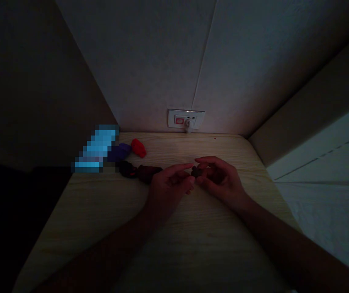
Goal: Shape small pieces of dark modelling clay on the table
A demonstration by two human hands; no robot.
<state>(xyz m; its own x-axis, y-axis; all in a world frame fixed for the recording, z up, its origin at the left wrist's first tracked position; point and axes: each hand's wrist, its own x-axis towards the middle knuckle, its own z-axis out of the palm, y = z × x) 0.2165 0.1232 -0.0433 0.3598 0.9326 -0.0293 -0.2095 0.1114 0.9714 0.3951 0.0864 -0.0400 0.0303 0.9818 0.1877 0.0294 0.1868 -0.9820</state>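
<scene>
Between my two hands is a small dark brown lump of modelling clay [196, 172] with a knobbly top. My left hand [166, 189] pinches its left side with thumb and forefinger. From the other side, the thumb and fingers of my right hand [224, 179] close on the same lump. Just left of my left hand lies a larger brown clay lump [148, 173], partly hidden by that hand. Beside it sits a black clay lump [127, 169] with a bit of red. Farther back are a purple lump [120, 152] and a red lump [139, 147].
A pixelated bright blue panel [96, 148] is at the table's left back edge. The pale wooden table [174, 248] meets a wall bearing a socket plate [170, 119] with a plug [188, 124] in it. A white surface [323, 215] lies to the right. The light is dim.
</scene>
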